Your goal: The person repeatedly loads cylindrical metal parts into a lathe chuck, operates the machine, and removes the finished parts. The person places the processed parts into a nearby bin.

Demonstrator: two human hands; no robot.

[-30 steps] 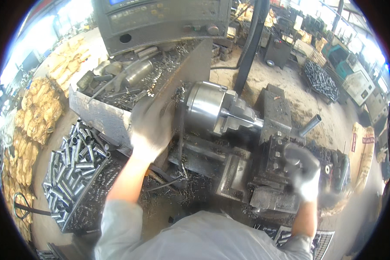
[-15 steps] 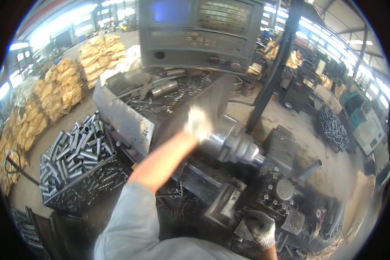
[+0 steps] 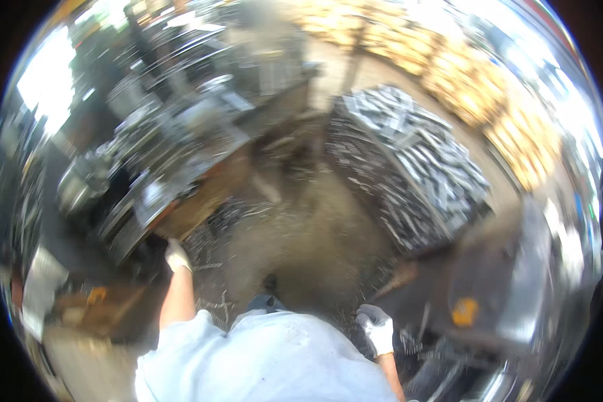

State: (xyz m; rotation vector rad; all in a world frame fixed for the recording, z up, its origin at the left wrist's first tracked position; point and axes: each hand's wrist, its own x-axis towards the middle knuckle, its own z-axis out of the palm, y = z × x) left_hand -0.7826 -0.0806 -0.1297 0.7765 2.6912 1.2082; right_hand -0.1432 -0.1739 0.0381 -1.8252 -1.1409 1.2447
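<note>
Seemingly between grips: left hand (image 3: 177, 256) beside machine (image 3: 204, 191), right hand (image 3: 377, 329) near dark panel (image 3: 492, 275); cannot tell finger closure, blurred. Metal tubes (image 3: 425, 151) far right; grasping one would call for reaching.

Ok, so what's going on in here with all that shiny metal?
A person in pale gloves is between a cluttered workbench and a crate heaped with metal pieces. The left hand is by the bench's lower edge; it's too blurry to tell if they touch. The right hand hangs low, near some dark metal equipment. I can't see anything held.
</note>
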